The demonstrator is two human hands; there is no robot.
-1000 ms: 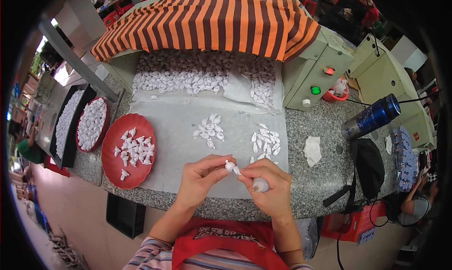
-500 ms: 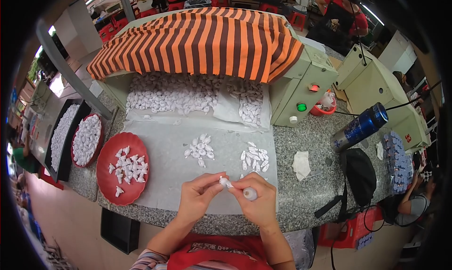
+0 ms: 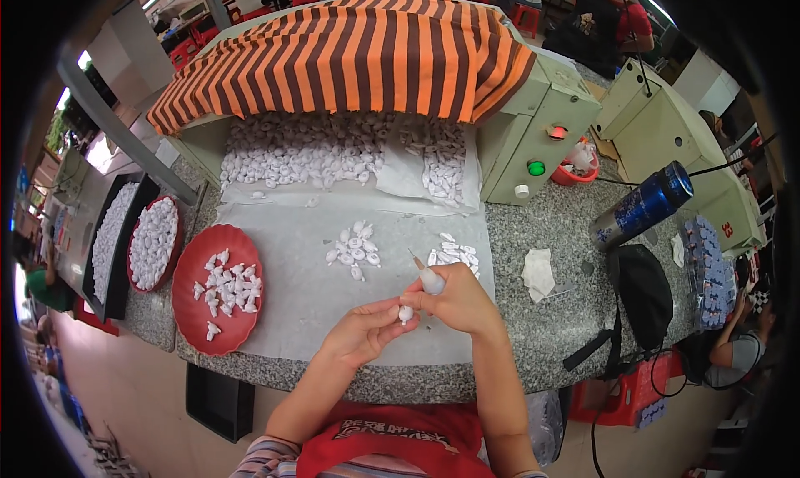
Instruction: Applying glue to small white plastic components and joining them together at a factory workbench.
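White piece (image 3: 406, 315) pinched in left hand (image 3: 360, 331)
Right hand (image 3: 460, 301) grips nozzle bottle (image 3: 432, 280) beyond the piece, tip pointing away.

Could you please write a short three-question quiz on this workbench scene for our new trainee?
1. True or false: white pieces lie in the wavy-edged red plate.
2. Which hand holds the thin-tipped white bottle? A) left B) right C) neither
3. Fill in: the striped cloth over the pale green machine is orange and ____.

Key: 1. True. 2. B, the right hand. 3. Dark brown.
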